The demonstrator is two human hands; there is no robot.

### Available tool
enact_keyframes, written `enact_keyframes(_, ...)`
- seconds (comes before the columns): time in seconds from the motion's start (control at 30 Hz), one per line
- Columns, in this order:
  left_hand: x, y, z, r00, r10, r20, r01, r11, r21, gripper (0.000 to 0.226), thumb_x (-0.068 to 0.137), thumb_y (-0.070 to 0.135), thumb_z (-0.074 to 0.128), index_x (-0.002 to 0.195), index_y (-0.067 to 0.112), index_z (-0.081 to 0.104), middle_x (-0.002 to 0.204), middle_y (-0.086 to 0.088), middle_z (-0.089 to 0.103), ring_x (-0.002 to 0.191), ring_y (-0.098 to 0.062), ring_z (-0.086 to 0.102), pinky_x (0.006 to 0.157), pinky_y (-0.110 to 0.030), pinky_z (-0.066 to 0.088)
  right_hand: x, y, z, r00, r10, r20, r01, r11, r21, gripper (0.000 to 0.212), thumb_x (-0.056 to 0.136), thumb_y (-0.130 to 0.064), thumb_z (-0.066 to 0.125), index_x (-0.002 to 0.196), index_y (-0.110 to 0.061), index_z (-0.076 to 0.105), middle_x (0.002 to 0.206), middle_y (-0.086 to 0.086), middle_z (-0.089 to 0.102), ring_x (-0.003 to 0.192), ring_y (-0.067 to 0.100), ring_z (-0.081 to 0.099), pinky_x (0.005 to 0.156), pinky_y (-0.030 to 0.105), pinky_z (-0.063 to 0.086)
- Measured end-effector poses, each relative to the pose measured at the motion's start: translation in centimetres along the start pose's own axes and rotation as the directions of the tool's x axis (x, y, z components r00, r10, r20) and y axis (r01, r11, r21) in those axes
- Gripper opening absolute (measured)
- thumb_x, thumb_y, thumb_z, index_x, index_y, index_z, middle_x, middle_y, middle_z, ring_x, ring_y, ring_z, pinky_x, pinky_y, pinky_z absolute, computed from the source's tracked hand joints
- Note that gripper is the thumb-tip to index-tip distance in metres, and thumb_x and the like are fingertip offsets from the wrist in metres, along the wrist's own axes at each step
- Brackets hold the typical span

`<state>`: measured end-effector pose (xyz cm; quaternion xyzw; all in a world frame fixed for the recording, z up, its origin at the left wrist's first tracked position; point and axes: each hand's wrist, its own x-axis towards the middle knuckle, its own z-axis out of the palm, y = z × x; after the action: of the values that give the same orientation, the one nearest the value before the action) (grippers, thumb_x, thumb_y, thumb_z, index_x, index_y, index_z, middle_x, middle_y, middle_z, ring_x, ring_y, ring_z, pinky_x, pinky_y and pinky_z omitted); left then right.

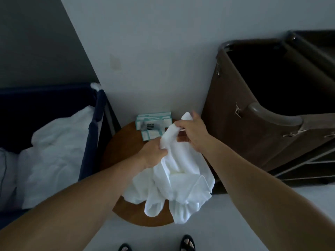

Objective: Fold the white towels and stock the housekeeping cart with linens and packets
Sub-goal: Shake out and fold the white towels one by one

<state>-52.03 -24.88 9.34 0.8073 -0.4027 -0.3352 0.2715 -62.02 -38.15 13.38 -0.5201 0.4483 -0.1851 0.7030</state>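
Centre frame: left hand [154,151] and right hand [192,131] each grip a crumpled white terry towel [177,178] over the round wooden bench [117,147].

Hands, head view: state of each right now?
Left hand: closed, gripping the white towel at a bunched edge.
Right hand: closed, pinching the same towel's upper end.

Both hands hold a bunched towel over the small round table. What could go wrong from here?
1. The white towel, gripped by the left hand and right hand, droops past the front edge of the round table; a loose end may reach the floor.
2. The packets lie close behind it at the table's back; spreading the towel could sweep them off.
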Motion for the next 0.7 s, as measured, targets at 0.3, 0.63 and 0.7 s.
enact_keyframes(0.3, 0.4, -2.4, 0.2, 0.996, -0.085, -0.022, 0.087, 0.994, 0.070, 0.037, 0.098, 0.027, 0.055, 0.132, 0.011, 0.051, 0.135, -0.012, 0.056, 0.121, -0.029, 0.054, 0.085, -0.026, 0.036, 0.8, 7.9, -3.3, 0.987, 0.028, -0.157, -0.094, 0.898, -0.429, 0.049, 0.088, -0.025, 0.067, 0.135, -0.021, 0.053, 0.095, 0.002, 0.068, 0.075, 0.018, 0.066, 0.060, 0.029, 0.049)
enact_keyframes(0.63, 0.1, -5.3, 6.6, 0.988, -0.104, 0.116, 0.079, 0.975, 0.208, 0.040, 0.102, 0.037, 0.040, 0.132, 0.015, 0.057, 0.124, -0.009, 0.063, 0.110, -0.029, 0.059, 0.090, -0.037, 0.046, -1.9, 20.7, -9.1, 0.927, 0.375, -0.012, -0.120, 0.266, -0.956, 0.091, 0.076, -0.044, 0.076, 0.148, -0.021, 0.025, 0.143, 0.006, 0.035, 0.133, 0.031, 0.035, 0.100, 0.045, 0.045)
enact_keyframes(0.7, 0.3, -5.1, 7.2, 0.992, -0.064, 0.106, 0.040, 0.977, 0.212, 0.031, 0.099, 0.028, 0.048, 0.119, 0.011, 0.065, 0.117, -0.009, 0.063, 0.107, -0.029, 0.059, 0.089, -0.038, 0.048, -1.7, 21.8, -9.5, 0.912, 0.378, -0.159, -0.299, 0.346, -0.889, 0.083, 0.080, -0.043, 0.072, 0.145, -0.015, 0.029, 0.140, 0.011, 0.040, 0.129, 0.035, 0.043, 0.101, 0.044, 0.045)
